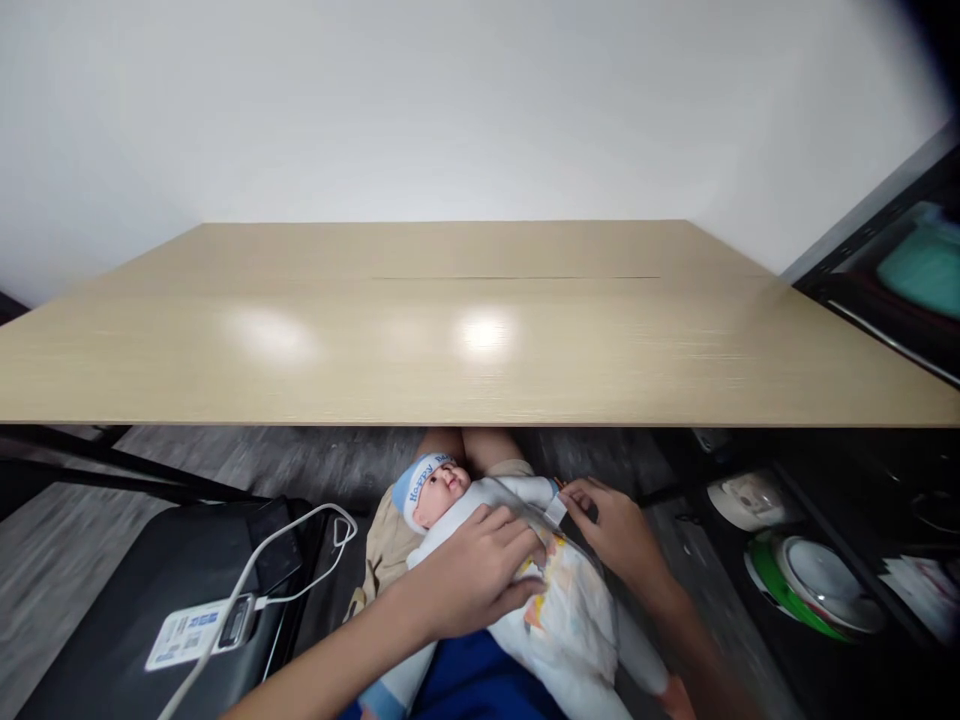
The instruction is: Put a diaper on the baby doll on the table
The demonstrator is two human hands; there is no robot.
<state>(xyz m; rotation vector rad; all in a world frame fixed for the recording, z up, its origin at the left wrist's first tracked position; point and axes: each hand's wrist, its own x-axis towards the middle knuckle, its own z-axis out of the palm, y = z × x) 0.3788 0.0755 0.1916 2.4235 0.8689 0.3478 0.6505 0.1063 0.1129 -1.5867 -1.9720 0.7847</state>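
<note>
A baby doll (442, 495) in a blue and white cap with lettering and pale clothes lies on its back across the lap, head towards the left. Around its lower body is a white diaper (577, 610) with a yellow and orange print on the front. My left hand (487, 565) lies over the doll's belly, its fingers bent and closed on the printed front edge of the diaper. At the diaper's far side, my right hand (611, 530) pinches a small white diaper tab (556, 510) between thumb and fingers. The left fingertips are partly hidden.
A light wooden table (480, 370) spans the view just beyond the lap. At left, a white cable (259, 555) runs to a small device (238, 622) on a black case (150, 570). Dark shelves at right hold a green and white round container (814, 585).
</note>
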